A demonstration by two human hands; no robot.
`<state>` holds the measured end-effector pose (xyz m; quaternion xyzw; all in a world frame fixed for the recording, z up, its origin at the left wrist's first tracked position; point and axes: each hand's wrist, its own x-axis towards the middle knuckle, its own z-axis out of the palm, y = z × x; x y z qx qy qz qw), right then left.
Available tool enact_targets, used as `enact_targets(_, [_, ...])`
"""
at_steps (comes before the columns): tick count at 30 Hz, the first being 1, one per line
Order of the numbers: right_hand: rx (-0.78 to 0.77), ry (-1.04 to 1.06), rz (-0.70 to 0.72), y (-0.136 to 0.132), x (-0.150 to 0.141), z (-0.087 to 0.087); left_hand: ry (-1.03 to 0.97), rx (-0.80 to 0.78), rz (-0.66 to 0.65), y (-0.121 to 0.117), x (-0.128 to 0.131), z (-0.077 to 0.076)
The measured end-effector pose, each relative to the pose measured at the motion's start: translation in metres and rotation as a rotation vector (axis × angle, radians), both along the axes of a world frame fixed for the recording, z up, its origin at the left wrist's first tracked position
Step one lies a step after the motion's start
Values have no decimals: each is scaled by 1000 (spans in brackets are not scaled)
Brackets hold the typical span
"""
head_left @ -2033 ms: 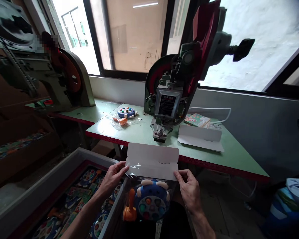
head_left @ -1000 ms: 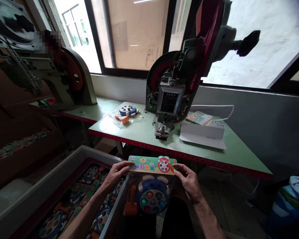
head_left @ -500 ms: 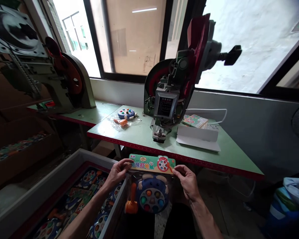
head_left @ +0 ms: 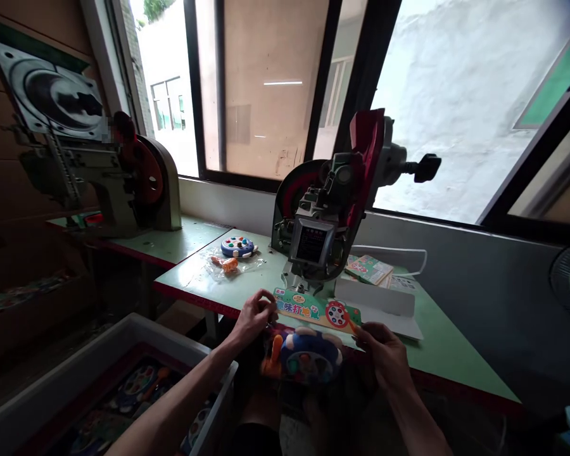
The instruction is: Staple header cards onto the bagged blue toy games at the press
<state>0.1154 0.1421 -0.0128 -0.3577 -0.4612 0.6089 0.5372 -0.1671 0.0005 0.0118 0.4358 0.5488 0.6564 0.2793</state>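
Observation:
Between my two hands hangs a bagged toy set with a printed cardboard header (head_left: 308, 308). My left hand (head_left: 254, 316) pinches the header's left end, and my right hand (head_left: 384, 351) pinches its right end. Below the card, inside clear plastic, are a round blue toy (head_left: 312, 356) with coloured knobs and an orange toy hammer (head_left: 272, 359), both slightly blurred. The header's upper edge is at the lower head of a dark green and red stapling-type machine (head_left: 313, 240); I cannot tell whether they touch.
On the green table (head_left: 460, 354) lie another blue toy (head_left: 238, 247), an orange hammer (head_left: 228, 264) in plastic, a stack of printed cards (head_left: 370, 270) and an open white box (head_left: 380, 304). A grey bin (head_left: 123, 329) with packaged toys stands lower left. A second machine (head_left: 161, 183) is farther left.
Both hands have moved forward and slightly right, bringing the header from in front of the table edge to the machine's lower head. The camera view has tilted upward.

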Motion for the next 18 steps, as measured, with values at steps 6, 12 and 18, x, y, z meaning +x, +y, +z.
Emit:
enact_targets(6, [-16, -35, -31, 46, -10, 20, -62, 35, 26, 59, -7, 15])
enact_targets(12, [-39, -65, -57, 59, -15, 33, -112, 52, 31, 79, -9, 20])
enact_targets(18, [-31, -70, -57, 62, -14, 32, -143, 57, 16, 80, -9, 18])
